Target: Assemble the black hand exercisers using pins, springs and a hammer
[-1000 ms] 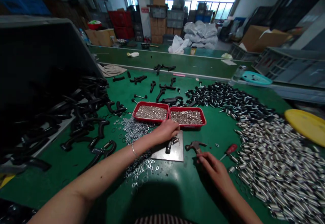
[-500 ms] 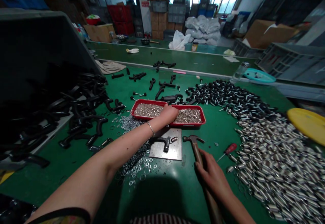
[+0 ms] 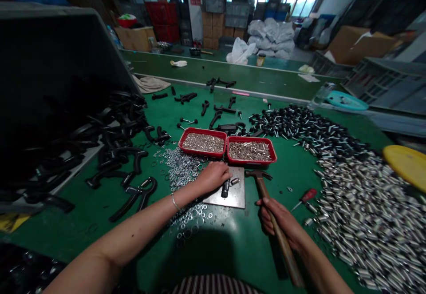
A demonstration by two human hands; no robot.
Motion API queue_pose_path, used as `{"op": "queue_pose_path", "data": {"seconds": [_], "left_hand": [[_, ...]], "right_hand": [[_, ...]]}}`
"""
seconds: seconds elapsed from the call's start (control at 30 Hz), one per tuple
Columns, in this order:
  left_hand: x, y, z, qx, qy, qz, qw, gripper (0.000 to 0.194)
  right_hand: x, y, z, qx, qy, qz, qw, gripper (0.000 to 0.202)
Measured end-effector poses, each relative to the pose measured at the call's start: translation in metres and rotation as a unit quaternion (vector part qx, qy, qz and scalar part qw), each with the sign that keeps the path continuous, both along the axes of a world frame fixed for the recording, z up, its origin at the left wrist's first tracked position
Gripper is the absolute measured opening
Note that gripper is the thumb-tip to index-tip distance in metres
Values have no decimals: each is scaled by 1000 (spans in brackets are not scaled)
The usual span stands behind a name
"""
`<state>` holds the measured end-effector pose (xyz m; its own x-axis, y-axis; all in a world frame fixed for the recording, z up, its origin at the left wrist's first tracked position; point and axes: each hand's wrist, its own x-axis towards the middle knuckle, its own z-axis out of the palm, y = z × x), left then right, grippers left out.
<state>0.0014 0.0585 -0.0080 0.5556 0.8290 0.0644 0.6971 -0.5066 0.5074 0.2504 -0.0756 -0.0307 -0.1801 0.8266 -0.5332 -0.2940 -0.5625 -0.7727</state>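
Observation:
My left hand (image 3: 214,176) is closed over a black handle part (image 3: 225,188) on the metal plate (image 3: 238,199); whatever its fingertips pinch is too small to make out. A small spring (image 3: 234,181) lies on the plate just right of the part. Wrapped round the wooden shaft of the hammer (image 3: 262,186) is my right hand (image 3: 278,216), with the hammer head beside the plate's right edge. Behind the plate stand two red trays, the left tray (image 3: 203,154) and the right tray (image 3: 252,162), both full of small metal pieces.
Washers (image 3: 181,167) are spread left of the plate. Black handles (image 3: 116,152) pile up at the left by a large grey bin (image 3: 96,18). At the right are springs (image 3: 372,209), black-headed bolts (image 3: 299,123), a red screwdriver (image 3: 309,195) and a yellow lid (image 3: 408,165).
My left hand has come back from the right tray to the part on the plate. My right hand has closed round the hammer and shifted it slightly. The view has moved a little.

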Motion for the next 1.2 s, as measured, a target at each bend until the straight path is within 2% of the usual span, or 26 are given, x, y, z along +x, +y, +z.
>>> {"op": "queue_pose_path", "data": {"seconds": [0.1, 0.27, 0.33, 0.4, 0.5, 0.57, 0.6, 0.7, 0.77, 0.87, 0.9, 0.97, 1.03, 1.07, 1.1, 1.17, 1.2], "left_hand": [[-1, -2, -8, 7, 14, 5, 1000, 20], [1, 0, -10, 10, 49, 11, 999, 22], [2, 1, -9, 43, 56, -18, 997, 22], [3, 3, -7, 84, 53, -86, 991, 22], [4, 6, 0, 99, 40, -169, 980, 24], [0, 5, 5, 93, 39, -165, 981, 26], [-4, 3, 7, 84, 41, -150, 984, 37], [-18, -9, 8, 42, 35, -109, 993, 90], [-26, -18, 4, 21, 20, -103, 994, 99], [-30, -24, -4, 11, -3, -101, 995, 96], [-31, -24, -6, 7, -9, -100, 995, 95], [-31, -23, -10, 0, -17, -99, 995, 96], [-32, -23, -12, -9, -25, -95, 995, 98], [-32, -24, -13, -12, -31, -88, 996, 97], [-32, -27, -13, -14, -42, -76, 996, 94], [-30, -39, -10, -21, -89, -41, 995, 85], [-28, -48, -8, -27, -124, -19, 992, 81]], "right_hand": [[-2, 3, -1, 6, -7, 2, 1000, 36], [-5, 2, 0, 24, -24, 2, 999, 36], [-4, -1, 2, 45, -62, 9, 997, 38], [0, -3, 7, 76, -119, 28, 989, 41], [10, -6, 21, 122, -233, 88, 961, 41], [14, -8, 34, 168, -326, 121, 922, 35], [14, -9, 41, 192, -368, 132, 900, 32], [4, -11, 59, 239, -442, 145, 852, 31], [-7, -8, 62, 257, -475, 151, 828, 31], [-18, 1, 51, 256, -513, 171, 801, 31], [-19, 4, 45, 244, -506, 181, 808, 33], [-15, 7, 32, 198, -459, 185, 846, 40], [-8, 7, 22, 153, -419, 155, 882, 49], [-4, 7, 18, 150, -425, 129, 883, 51], [-1, 7, 16, 169, -449, 97, 872, 51], [-2, 10, 16, 248, -506, 31, 825, 48], [-6, 14, 17, 283, -511, 8, 811, 48]]}}
